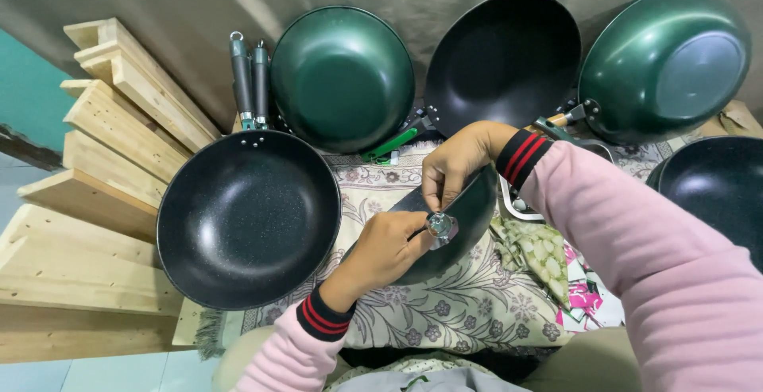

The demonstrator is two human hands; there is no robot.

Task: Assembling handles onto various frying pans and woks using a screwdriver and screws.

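A dark green pan (pixel 469 217) lies tilted on a floral cloth (pixel 469 305) in front of me. My right hand (pixel 455 166) pinches its near rim from above. My left hand (pixel 381 251) comes from below and grips a small shiny metal fitting (pixel 441 227) at the rim, with a dark thin tool or part between its fingers. Both wrists wear pink sleeves with black and red cuffs. The pan's far side is hidden behind my hands.
A black speckled pan (pixel 248 217) with two grey handles (pixel 250 82) rests left. Green (pixel 342 78), black (pixel 505 58) and green (pixel 664 62) pans lean against the back wall; another black pan (pixel 719 189) sits right. Wooden planks (pixel 103 169) are stacked left. Patterned fabric (pixel 540 253) lies right.
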